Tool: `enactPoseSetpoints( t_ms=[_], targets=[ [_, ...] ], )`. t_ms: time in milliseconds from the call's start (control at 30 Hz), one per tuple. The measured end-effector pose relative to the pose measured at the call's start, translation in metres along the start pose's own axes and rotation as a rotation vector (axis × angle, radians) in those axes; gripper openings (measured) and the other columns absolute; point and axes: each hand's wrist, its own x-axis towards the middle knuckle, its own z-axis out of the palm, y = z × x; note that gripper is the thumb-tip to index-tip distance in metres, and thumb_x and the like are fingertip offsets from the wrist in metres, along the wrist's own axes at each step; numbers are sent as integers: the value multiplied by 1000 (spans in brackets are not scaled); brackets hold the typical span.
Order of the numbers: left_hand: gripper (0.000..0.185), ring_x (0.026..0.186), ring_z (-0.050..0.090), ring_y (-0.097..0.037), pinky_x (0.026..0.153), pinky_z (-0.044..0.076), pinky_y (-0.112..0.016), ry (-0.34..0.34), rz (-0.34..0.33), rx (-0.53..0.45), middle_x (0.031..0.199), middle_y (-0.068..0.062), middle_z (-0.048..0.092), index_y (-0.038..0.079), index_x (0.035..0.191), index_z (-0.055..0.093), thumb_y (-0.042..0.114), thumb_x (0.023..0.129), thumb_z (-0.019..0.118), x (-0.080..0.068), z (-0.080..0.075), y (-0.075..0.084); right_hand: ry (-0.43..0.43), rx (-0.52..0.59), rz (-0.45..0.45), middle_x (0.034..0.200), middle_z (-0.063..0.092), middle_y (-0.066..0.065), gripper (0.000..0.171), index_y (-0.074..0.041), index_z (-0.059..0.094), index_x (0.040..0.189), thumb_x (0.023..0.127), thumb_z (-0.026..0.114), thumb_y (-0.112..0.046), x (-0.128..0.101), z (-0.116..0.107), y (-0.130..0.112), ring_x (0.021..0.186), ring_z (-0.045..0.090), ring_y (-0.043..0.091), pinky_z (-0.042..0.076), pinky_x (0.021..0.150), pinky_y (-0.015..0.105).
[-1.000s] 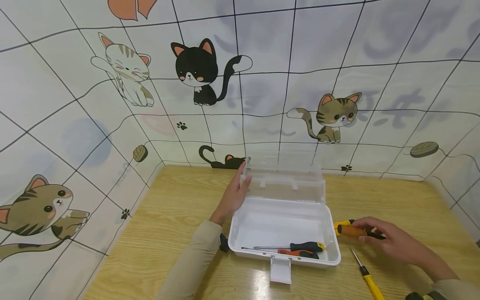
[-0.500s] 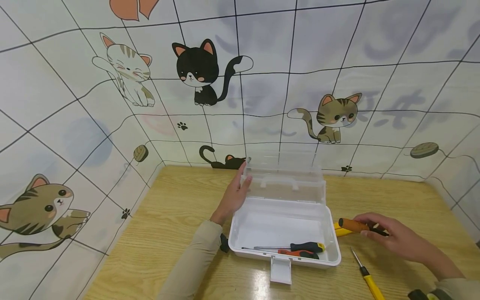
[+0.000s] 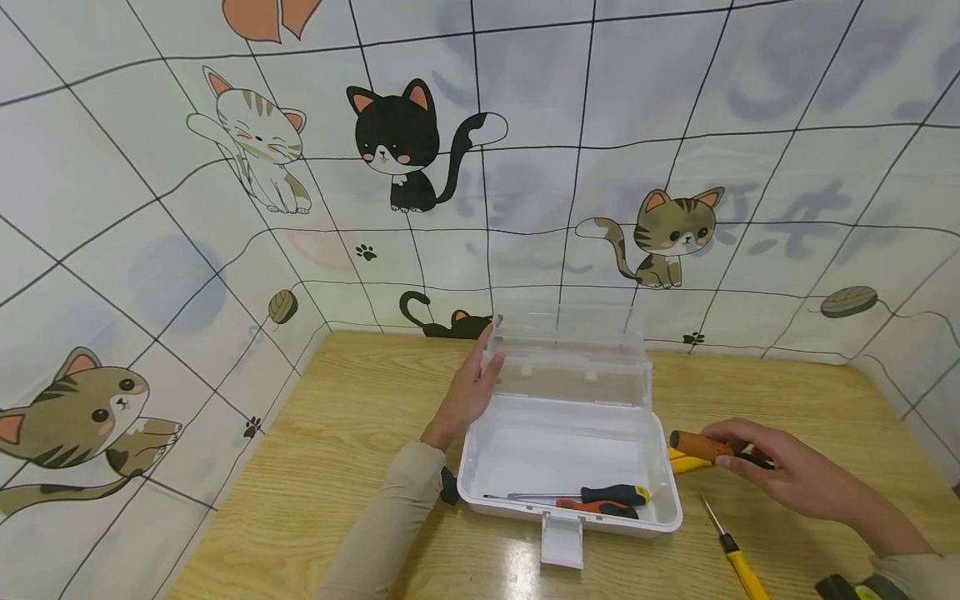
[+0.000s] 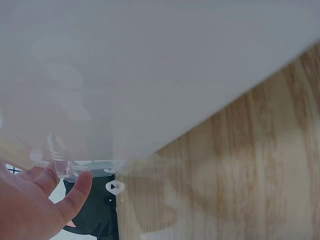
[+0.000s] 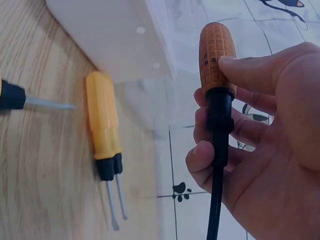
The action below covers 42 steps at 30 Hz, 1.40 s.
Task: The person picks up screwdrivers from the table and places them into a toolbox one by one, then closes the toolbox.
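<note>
A white toolbox (image 3: 543,454) stands on the table with its clear lid (image 3: 570,379) raised. My left hand (image 3: 465,398) holds the lid's left edge, thumb in front and fingers behind. In the right wrist view, my right hand (image 5: 280,115) grips a screwdriver (image 5: 217,57) with an orange-brown ribbed handle and black shaft, thumb on the handle. The head view puts it just right of the box, above two yellow-handled screwdrivers (image 5: 103,120) lying side by side. Inside the box, along the front wall, lie a black-and-yellow screwdriver (image 3: 613,495) and a red-and-black-handled one (image 3: 596,507).
Another yellow-and-black screwdriver (image 3: 738,562) lies on the wooden table (image 3: 352,400) at the front right. The box's front latch (image 3: 561,542) hangs down. A black object (image 3: 448,486) sits by the box's left side. A cat-patterned wall covering (image 3: 525,183) rises behind the table.
My right hand has lifted the orange-handled screwdriver a little above the yellow ones, then shifted it slightly left toward the box. My left hand stays on the lid.
</note>
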Motion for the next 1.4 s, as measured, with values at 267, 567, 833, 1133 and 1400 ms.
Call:
enactPoseSetpoints(
  t_ms=[267, 567, 833, 1133, 1400],
  targets=[
    [67, 103, 68, -36, 94, 46, -52, 3, 5, 8, 163, 1, 25, 35, 160, 12, 59, 102, 37, 0, -1, -1, -18, 38, -65, 105, 64, -12, 34, -14, 61, 125, 94, 63, 1, 7, 1, -13, 81, 56, 2, 44, 58, 21],
    [66, 108, 67, -38, 104, 41, -58, -7, 10, 7, 163, -1, 24, 36, 160, 11, 58, 102, 37, 1, -1, -2, -22, 45, -94, 99, 62, -14, 37, -19, 62, 123, 92, 66, 1, 15, 1, -25, 77, 52, 2, 42, 56, 19],
    [66, 106, 68, -36, 96, 46, -54, 0, 9, 23, 163, -3, 25, 37, 159, 11, 59, 102, 36, 1, -1, -1, -42, 49, -139, 97, 60, -14, 37, -19, 62, 122, 92, 66, 2, 24, 7, -32, 77, 51, 2, 42, 56, 19],
    [67, 107, 68, -37, 107, 39, -56, -3, 16, 20, 164, 4, 20, 36, 160, 11, 60, 102, 36, 1, -1, -3, -87, 102, -166, 101, 63, -9, 35, -17, 61, 123, 93, 65, 0, 32, 13, -43, 79, 53, 3, 44, 61, 21],
    [67, 106, 68, -37, 106, 40, -57, -4, 9, 18, 164, 1, 22, 35, 160, 11, 58, 103, 36, 0, -1, 2, -125, 104, -109, 100, 62, -10, 28, -18, 61, 122, 97, 63, -6, 38, 17, -52, 83, 53, 3, 43, 61, 22]
  ],
)
